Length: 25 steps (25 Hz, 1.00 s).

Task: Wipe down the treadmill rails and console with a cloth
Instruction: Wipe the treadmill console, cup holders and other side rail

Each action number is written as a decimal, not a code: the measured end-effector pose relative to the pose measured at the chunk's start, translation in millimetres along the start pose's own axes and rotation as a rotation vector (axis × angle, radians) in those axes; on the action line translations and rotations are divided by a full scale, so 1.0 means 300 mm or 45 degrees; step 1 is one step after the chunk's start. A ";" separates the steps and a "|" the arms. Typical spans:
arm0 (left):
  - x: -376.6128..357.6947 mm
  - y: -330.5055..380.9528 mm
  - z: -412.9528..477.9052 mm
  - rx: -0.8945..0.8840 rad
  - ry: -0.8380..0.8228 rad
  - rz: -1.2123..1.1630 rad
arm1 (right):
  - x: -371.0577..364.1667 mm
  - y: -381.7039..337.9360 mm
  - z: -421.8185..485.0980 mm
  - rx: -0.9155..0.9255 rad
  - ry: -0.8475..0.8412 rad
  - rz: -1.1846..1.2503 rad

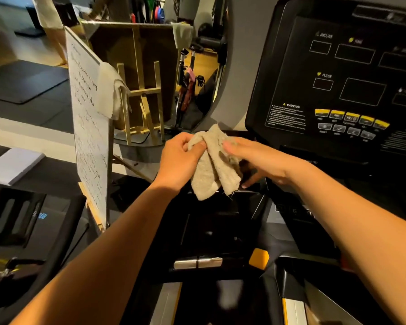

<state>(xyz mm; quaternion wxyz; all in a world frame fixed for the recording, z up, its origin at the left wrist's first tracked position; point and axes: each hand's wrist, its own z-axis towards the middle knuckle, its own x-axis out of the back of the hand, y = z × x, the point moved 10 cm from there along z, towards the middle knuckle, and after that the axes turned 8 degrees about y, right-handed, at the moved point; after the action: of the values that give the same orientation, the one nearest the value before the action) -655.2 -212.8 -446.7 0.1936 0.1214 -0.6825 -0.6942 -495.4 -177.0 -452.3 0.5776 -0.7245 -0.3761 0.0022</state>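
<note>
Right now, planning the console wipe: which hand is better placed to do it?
Probably the right hand: it lies nearer the console and already touches the cloth, which the left hand grips.

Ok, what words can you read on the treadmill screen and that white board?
"INCLINE": console, top left.
"TIME": console, right of it.
"PULSE": console, below INCLINE.
"CAUTION": heads the console's warning label.
Warning small print and the labels under the buttons: too small to read.
Whiteboard handwriting: too blurred to read.
</note>
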 end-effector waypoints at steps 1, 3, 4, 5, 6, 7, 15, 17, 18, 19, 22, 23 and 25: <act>-0.006 0.012 0.000 -0.029 -0.015 0.027 | 0.008 -0.032 0.000 0.090 0.070 -0.109; -0.008 0.048 0.000 -0.113 -0.018 0.115 | 0.053 -0.070 0.011 0.187 0.319 -0.153; 0.004 0.069 0.005 -0.162 0.013 0.185 | 0.079 -0.091 0.005 0.233 0.452 -0.188; 0.017 0.093 0.010 -0.212 0.052 0.272 | 0.093 -0.116 -0.006 0.298 0.546 -0.246; 0.027 0.118 0.014 -0.260 0.084 0.353 | 0.087 -0.145 -0.017 0.377 0.564 -0.286; 0.030 0.140 0.016 -0.303 0.096 0.408 | 0.061 -0.169 -0.025 0.449 0.512 -0.303; 0.038 0.256 0.028 -0.463 -0.209 0.660 | 0.080 -0.226 0.011 0.493 0.531 -0.488; 0.020 0.209 0.031 -0.445 -0.414 1.040 | 0.150 -0.265 -0.001 0.507 0.601 -0.418; 0.023 0.191 0.035 -0.433 -0.472 1.156 | 0.173 -0.288 -0.014 0.533 0.610 -0.432; 0.031 0.185 0.039 -0.410 -0.510 1.177 | 0.193 -0.300 -0.022 0.548 0.606 -0.469; 0.096 0.201 0.063 -0.188 -0.544 0.740 | 0.269 -0.260 -0.034 0.425 0.557 -0.321; 0.125 0.196 0.074 -0.088 -0.518 0.534 | 0.287 -0.227 -0.031 0.355 0.524 -0.145; 0.154 0.154 0.085 0.077 -0.474 0.274 | 0.297 -0.129 -0.020 0.156 0.480 0.261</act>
<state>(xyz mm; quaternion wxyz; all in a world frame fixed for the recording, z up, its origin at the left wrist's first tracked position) -703.0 -209.5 -395.5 0.1337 -0.0767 -0.7360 -0.6592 -449.9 -131.2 -379.5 0.6773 -0.7102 -0.1849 -0.0518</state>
